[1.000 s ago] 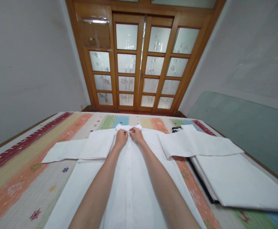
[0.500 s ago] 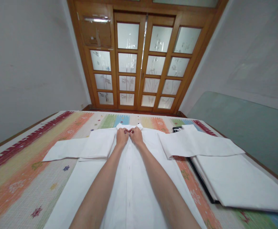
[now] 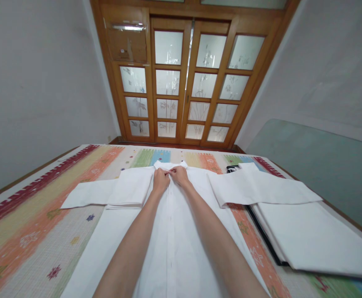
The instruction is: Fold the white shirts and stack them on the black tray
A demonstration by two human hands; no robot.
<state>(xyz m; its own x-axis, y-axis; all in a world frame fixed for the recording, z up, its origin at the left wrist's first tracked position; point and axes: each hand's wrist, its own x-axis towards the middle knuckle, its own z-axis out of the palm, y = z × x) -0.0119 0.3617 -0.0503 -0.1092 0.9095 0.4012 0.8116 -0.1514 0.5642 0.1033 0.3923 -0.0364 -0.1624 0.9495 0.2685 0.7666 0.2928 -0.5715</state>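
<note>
A white button-up shirt (image 3: 181, 231) lies flat, front side up, with its collar (image 3: 181, 164) at the far end and its sleeves spread to either side. Just below the collar, my left hand (image 3: 161, 181) pinches the top of the shirt's front placket. My right hand (image 3: 179, 175) meets it there, fingertips closed on the same spot. Whatever small part sits between the fingertips, such as a button, is too small to make out. Both forearms reach over the shirt's body.
A striped, patterned cloth (image 3: 75, 244) covers the bed or table beneath. To the right, a folded white item (image 3: 317, 240) with a black edge lies partly under the right sleeve. A pale green panel (image 3: 317, 161) leans along the right wall. Wooden glass-paned doors (image 3: 184, 82) stand beyond.
My right fingers have shifted slightly at the placket, and the left fingers are tucked closer together. The view has moved slightly; the shirt lies as before.
</note>
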